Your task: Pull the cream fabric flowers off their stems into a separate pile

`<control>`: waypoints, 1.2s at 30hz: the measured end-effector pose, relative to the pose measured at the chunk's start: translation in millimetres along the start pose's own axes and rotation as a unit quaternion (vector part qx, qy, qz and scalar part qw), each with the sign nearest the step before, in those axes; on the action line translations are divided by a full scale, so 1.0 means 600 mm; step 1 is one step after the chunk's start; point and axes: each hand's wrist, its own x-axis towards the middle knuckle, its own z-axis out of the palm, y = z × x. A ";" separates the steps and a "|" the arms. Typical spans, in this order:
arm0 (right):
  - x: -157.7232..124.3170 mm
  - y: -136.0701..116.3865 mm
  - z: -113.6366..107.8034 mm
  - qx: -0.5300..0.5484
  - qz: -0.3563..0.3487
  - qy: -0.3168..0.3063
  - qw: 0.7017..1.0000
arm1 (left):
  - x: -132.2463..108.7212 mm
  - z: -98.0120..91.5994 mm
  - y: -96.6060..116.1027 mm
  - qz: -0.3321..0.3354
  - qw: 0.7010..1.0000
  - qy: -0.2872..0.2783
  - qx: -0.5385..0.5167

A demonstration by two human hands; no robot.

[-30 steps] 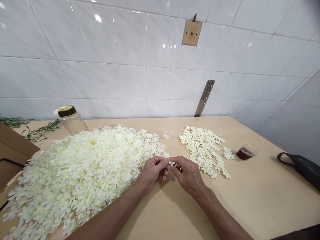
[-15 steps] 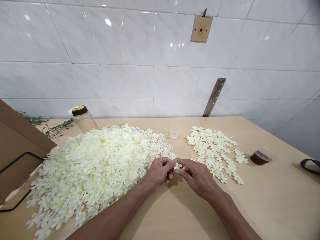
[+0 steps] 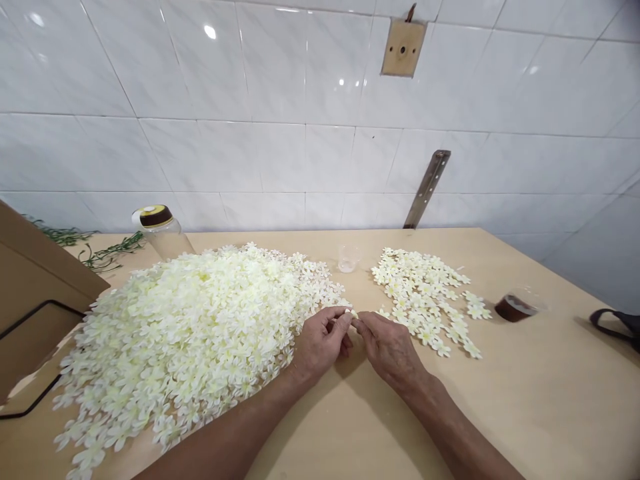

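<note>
Head view, left hand (image 3: 323, 340) and right hand (image 3: 389, 347) met at lower centre, both pinched one flower (image 3: 353, 313), heap (image 3: 200, 327) spread left, smaller pile (image 3: 417, 287) lay right.

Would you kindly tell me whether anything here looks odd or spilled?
A brown piece pokes up above the wall plate, odd against the smooth tiles. No spill shows around the cup of dark liquid.

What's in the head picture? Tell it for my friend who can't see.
A person's left hand and right hand hold a small pale flower above a table. A big heap of pale flowers lies to the left, a smaller patch to the right.
</note>
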 end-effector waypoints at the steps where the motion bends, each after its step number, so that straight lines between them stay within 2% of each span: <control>1: 0.001 -0.001 0.000 0.009 0.005 -0.002 1.000 | -0.003 0.000 0.001 0.025 0.999 0.002 0.044; 3: 0.001 -0.003 0.000 0.022 0.011 -0.012 1.000 | -0.006 -0.001 0.003 0.081 0.990 0.025 0.113; 6: 0.001 -0.005 0.002 0.018 0.000 -0.028 0.999 | -0.006 -0.004 0.005 0.156 0.974 0.077 0.143; 10: 0.000 -0.002 0.006 0.009 -0.032 -0.008 0.999 | -0.003 -0.006 0.005 0.206 0.961 0.065 0.172; 13: -0.001 -0.001 0.006 0.020 -0.052 0.013 0.998 | -0.004 -0.002 0.006 0.161 0.972 0.044 0.163; 16: 0.000 -0.005 0.002 0.039 -0.055 0.033 0.997 | -0.003 0.002 0.006 0.058 0.995 0.015 0.074; 18: 0.001 -0.009 -0.001 0.053 -0.042 0.056 0.996 | 0.000 0.004 0.006 0.012 1.000 -0.008 0.007; 22: 0.003 -0.014 -0.004 0.067 -0.026 0.075 0.995 | 0.008 0.001 0.006 -0.016 0.997 -0.042 -0.063; 25: 0.003 -0.017 -0.007 0.084 -0.022 0.045 0.995 | 0.008 -0.003 0.005 -0.002 0.998 -0.055 -0.035; 29: 0.004 -0.023 -0.013 0.111 -0.009 0.017 0.994 | 0.003 -0.011 0.004 0.068 0.994 -0.020 0.085; 32: 0.004 -0.022 -0.017 0.125 0.009 0.054 0.991 | 0.002 -0.015 0.007 0.122 0.981 -0.005 0.153; 36: 0.003 -0.008 -0.021 0.125 0.044 0.132 0.982 | 0.002 -0.017 0.010 0.157 0.969 0.019 0.188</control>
